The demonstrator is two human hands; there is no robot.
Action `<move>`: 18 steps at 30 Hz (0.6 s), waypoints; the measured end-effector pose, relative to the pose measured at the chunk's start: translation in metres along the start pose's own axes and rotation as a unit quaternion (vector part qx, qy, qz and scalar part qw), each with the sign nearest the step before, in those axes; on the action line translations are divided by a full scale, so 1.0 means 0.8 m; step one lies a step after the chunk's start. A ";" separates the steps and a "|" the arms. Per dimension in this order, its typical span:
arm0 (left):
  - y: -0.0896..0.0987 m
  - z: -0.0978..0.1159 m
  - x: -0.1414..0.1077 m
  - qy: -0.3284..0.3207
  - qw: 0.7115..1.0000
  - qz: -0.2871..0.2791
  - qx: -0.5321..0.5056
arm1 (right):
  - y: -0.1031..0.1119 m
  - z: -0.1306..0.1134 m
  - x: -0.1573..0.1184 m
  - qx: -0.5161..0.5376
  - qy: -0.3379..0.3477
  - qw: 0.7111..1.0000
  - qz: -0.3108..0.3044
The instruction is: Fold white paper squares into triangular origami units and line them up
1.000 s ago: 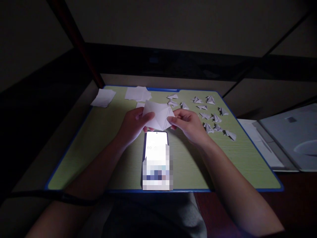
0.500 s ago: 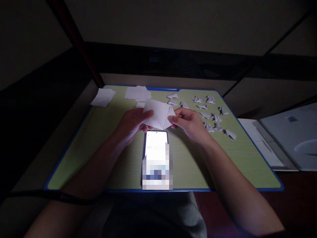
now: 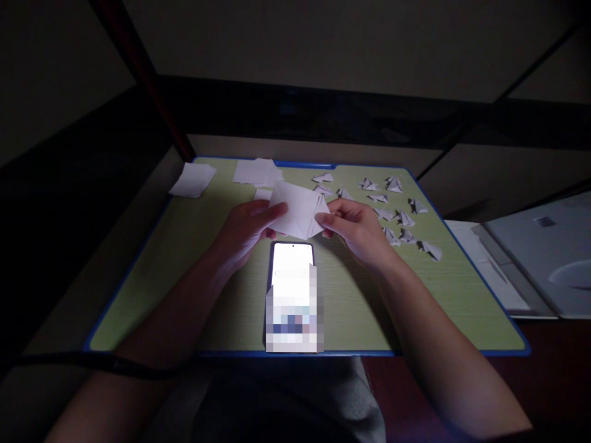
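Note:
Between my two hands, above the middle of the table, is a partly folded sheet of white paper [image 3: 298,210]. My left hand [image 3: 253,224] pinches its left side, thumb on top and fingers beneath. At the right end, where a narrow folded flap shows, my right hand [image 3: 348,223] grips the paper between thumb and fingers. Just below the paper lies a phone [image 3: 293,277] with a bright white screen, partly pixelated.
Small folded paper shapes [image 3: 405,218], several of them, are spread over the right side of the green table [image 3: 221,326]. White sheets [image 3: 255,172] lie at the back, a paper stack [image 3: 192,179] at the left corner. A dark cable [image 3: 120,367] crosses my left forearm.
The paper and both hands have hardly moved; the view has shifted very slightly. The digits on the phone screen no longer show clearly.

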State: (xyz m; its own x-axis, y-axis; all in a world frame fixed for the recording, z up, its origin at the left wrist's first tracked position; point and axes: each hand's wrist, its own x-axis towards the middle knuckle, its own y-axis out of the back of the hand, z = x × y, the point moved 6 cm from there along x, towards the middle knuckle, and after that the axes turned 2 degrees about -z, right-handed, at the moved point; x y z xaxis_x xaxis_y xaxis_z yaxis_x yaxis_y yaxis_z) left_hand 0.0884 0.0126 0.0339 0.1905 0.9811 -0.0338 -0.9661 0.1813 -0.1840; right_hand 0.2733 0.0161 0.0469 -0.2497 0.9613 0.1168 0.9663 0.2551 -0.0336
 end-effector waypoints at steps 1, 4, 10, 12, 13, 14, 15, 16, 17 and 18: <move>0.000 0.001 0.000 -0.003 1.000 -0.001 0.005 | 0.000 0.000 0.000 0.001 -0.001 1.000 0.000; 0.000 0.003 -0.001 -0.012 1.000 0.008 0.022 | -0.001 0.001 0.000 0.004 -0.003 1.000 -0.002; -0.002 0.004 -0.002 -0.014 1.000 0.003 0.026 | -0.003 0.001 0.000 0.000 -0.008 1.000 -0.005; -0.004 0.003 -0.002 -0.011 1.000 -0.004 0.022 | -0.003 0.001 -0.001 -0.001 -0.007 1.000 -0.007; -0.004 0.002 -0.002 -0.010 1.000 -0.005 0.021 | -0.003 0.001 -0.001 0.000 -0.008 1.000 -0.009; -0.004 0.002 -0.002 -0.009 1.000 -0.003 0.021 | -0.003 0.001 -0.001 0.001 -0.008 1.000 -0.010; -0.004 0.001 -0.002 -0.007 1.000 -0.002 0.019 | -0.003 0.002 -0.001 0.001 -0.009 1.000 -0.011; -0.005 0.001 -0.002 -0.005 1.000 -0.002 0.017 | -0.003 0.002 -0.001 0.000 -0.010 1.000 -0.012; -0.005 0.000 -0.002 -0.003 1.000 -0.003 0.013 | -0.003 0.002 -0.001 0.000 -0.010 1.000 -0.014; -0.005 0.000 -0.002 -0.001 1.000 -0.004 0.009 | -0.004 0.002 -0.001 -0.001 -0.009 1.000 -0.015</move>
State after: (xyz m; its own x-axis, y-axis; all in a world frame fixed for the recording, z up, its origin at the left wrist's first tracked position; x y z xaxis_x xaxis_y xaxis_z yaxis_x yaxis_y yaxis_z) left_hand 0.0920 0.0102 0.0348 0.1986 0.9796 -0.0304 -0.9672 0.1909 -0.1675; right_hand 0.2705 0.0151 0.0451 -0.2787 0.9551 0.1005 0.9588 0.2828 -0.0285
